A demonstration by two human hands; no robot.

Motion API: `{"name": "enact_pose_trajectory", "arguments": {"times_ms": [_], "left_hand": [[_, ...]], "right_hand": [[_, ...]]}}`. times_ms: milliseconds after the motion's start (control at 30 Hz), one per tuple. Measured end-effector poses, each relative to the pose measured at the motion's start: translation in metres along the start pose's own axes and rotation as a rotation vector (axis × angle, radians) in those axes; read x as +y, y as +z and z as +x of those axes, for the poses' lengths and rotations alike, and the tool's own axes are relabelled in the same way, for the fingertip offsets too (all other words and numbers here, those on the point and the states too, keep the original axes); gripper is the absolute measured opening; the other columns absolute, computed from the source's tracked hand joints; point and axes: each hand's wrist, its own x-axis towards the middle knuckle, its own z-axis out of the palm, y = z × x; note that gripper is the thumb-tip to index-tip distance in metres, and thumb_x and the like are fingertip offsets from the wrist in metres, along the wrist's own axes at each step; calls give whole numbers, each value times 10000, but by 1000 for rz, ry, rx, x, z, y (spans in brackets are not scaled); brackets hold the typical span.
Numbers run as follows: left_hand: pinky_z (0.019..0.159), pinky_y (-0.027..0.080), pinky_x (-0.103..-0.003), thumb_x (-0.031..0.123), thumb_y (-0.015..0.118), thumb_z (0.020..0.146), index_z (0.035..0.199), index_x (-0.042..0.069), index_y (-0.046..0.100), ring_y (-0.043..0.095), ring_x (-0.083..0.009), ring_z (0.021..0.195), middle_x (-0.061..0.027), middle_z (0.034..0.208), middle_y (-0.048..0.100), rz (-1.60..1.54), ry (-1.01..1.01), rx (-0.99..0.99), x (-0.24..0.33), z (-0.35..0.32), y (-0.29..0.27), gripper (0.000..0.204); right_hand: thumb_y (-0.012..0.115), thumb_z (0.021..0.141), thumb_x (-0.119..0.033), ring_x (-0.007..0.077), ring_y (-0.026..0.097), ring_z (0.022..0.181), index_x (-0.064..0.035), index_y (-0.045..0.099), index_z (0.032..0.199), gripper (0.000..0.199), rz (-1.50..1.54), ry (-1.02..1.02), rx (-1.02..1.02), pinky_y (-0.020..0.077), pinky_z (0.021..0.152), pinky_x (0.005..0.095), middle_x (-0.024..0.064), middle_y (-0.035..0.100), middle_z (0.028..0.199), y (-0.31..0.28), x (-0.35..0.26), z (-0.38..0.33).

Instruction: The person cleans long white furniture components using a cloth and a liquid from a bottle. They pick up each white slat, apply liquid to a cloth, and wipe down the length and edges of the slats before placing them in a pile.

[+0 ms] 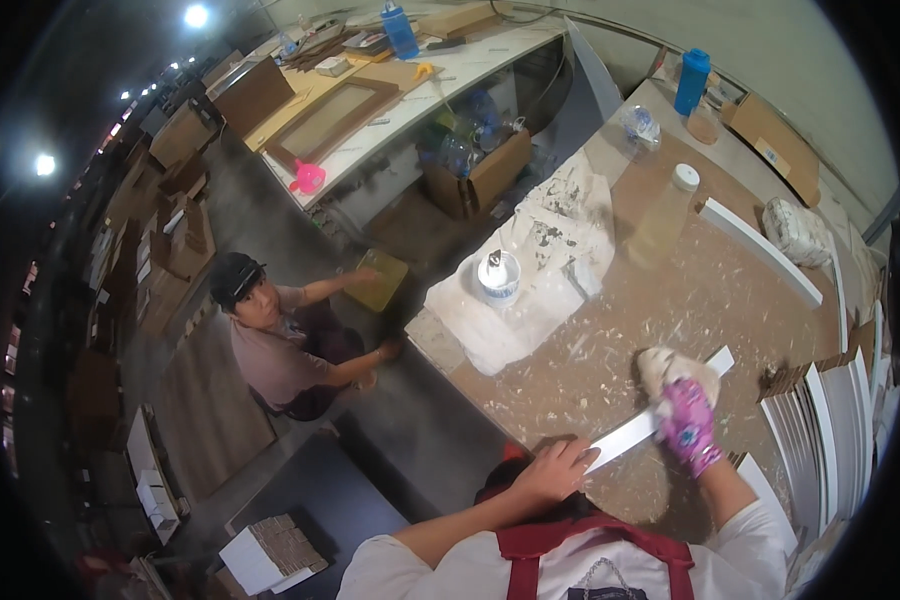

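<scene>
A narrow white strip [625,440] lies slantwise on the brown workbench in front of me. My left hand [555,470] is bare and grips the strip's near end. My right hand [690,425], in a pink and purple patterned glove, is closed on a cream cloth [675,370]. That cloth presses on the strip toward its far end and covers part of it; the tip of the strip shows beyond. Farther left, a white tub [498,275] with something pale sticking out of it stands on a stained white sheet [560,235].
White debris litters the workbench [610,350]. A capped clear bottle [663,215], a long white strip [760,250] and a blue bottle [692,82] are beyond my hands. Many white strips [825,440] stand stacked at right. Another person [290,345] crouches at left beside the bench.
</scene>
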Motion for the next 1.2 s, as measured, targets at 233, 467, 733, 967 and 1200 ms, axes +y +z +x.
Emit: {"name": "enact_pose_trajectory", "arguments": {"times_ms": [233, 467, 733, 967, 1200], "left_hand": [[876, 439, -379, 178, 652, 783, 1244, 47, 522, 482, -281, 1039, -103, 1190, 485, -21, 38, 79, -3, 0, 2, 497], [829, 459, -350, 198, 676, 751, 1184, 62, 571, 519, -244, 974, -66, 1147, 526, 34, -2, 95, 2, 1, -4, 466], [821, 467, -346, 192, 678, 738, 1177, 72, 569, 525, -240, 977, -63, 1134, 529, 6, 46, 114, 0, 7, -6, 468], [893, 434, -388, 165, 678, 747, 1206, 74, 551, 502, -290, 1029, -95, 1174, 507, -76, -28, 71, 4, 3, -6, 485], [941, 389, -408, 164, 635, 792, 1228, 94, 523, 451, -315, 1089, -110, 1200, 475, -107, -32, 17, 0, 4, -6, 455]], "right_hand": [[536, 871, -135, 337, 500, 1158, 35, 492, 1230, 399, -234, 584, 77, 382, 1008, 389, 212, 519, 1255, -21, 202, 20], [592, 734, -128, 382, 512, 1106, -73, 540, 1178, 450, -91, 163, 5, 416, 973, 426, 204, 539, 1127, -26, 53, 14], [536, 868, -174, 341, 592, 939, 34, 573, 1106, 318, 31, 593, 473, 461, 815, 410, 196, 620, 1016, 22, 244, 12], [557, 804, -127, 343, 586, 810, -9, 569, 1014, 241, 317, 316, 204, 470, 710, 423, 168, 576, 862, -63, -8, -4], [607, 777, -119, 354, 566, 816, -32, 609, 889, 142, 438, 172, 145, 455, 740, 417, 167, 573, 837, -51, -74, -69]]}}
